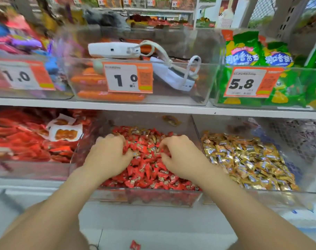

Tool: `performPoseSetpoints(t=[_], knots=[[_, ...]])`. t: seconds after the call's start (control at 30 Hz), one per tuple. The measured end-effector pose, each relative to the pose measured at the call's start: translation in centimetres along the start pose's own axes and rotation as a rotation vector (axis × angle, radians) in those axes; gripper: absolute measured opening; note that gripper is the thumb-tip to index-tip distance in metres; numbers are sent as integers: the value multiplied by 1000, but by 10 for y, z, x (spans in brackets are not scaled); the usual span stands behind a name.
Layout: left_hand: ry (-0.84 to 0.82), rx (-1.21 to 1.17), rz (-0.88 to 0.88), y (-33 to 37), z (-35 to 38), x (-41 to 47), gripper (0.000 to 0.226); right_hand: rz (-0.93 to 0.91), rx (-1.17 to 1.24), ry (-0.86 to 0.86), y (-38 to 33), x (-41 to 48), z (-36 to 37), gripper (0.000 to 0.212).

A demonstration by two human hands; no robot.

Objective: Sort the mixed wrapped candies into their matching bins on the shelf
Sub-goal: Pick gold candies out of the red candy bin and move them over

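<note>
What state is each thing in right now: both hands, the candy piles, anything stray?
left hand, fingers curled into the red candies; grip unclear.
right hand, fingers curled into the same pile; grip unclear.
red candies, heaped in the middle bin, some gold ones mixed in.
gold candies, heaped in the bin to the right.
stray red candy, lying on the floor below.
white devices, lying in the upper bin, cables attached.

The middle clear bin [146,197] on the lower shelf is heaped with red candies [150,170], with a few gold-wrapped strays [135,131] mixed in. Just to its right, touching it, a second clear bin [261,197] holds gold candies [247,159]. One lone red candy [135,245] lies on the floor below.
</note>
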State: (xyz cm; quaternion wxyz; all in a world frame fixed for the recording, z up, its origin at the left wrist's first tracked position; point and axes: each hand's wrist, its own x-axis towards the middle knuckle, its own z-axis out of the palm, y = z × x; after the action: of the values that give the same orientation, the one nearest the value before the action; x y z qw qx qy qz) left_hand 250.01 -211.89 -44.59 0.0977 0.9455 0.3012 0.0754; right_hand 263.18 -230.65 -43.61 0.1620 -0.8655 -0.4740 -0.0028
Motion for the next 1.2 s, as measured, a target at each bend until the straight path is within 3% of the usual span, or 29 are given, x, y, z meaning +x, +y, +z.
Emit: performPoseSetpoints(t=[0.07, 0.2, 0.37, 0.43, 0.57, 0.67, 0.77, 0.83, 0.9, 0.97, 1.1, 1.2], knots=[[-128, 124, -135, -14, 5, 13, 68, 21, -32, 1, -5, 22, 17, 20], [-364, -78, -175, -25, 8, 41, 96, -12, -28, -31, -24, 64, 44, 42], [-444, -305, -232, -31, 1, 57, 74, 38, -83, -313, -40, 94, 59, 88], [-477, -298, -278, -27, -3, 60, 79, 123, -114, -369, -40, 105, 55, 103], [-534, -344, -338, -22, 2, 68, 103, 208, -100, -473, -32, 118, 42, 101], [-579, -371, -382, -20, 5, 68, 105, 199, -36, -565, -32, 119, 38, 109], [-590, -521, -412, -18, 12, 68, 107, 284, 117, -603, -29, 118, 36, 77], [-581, -622, -421, -15, 14, 67, 94, 330, 249, -578, -24, 116, 37, 68], [-575, -687, -402, -12, 13, 65, 82, 332, 336, -541, -22, 112, 38, 82], [-560, -714, -367, -13, 10, 64, 86, 317, 384, -500, -18, 108, 36, 93], [-523, -781, -222, -14, -5, 54, 97, 227, 470, -383, -7, 94, 11, 60], [-473, -841, -36, -11, -14, 34, 80, 93, 516, -292, 6, 74, -7, 79]])
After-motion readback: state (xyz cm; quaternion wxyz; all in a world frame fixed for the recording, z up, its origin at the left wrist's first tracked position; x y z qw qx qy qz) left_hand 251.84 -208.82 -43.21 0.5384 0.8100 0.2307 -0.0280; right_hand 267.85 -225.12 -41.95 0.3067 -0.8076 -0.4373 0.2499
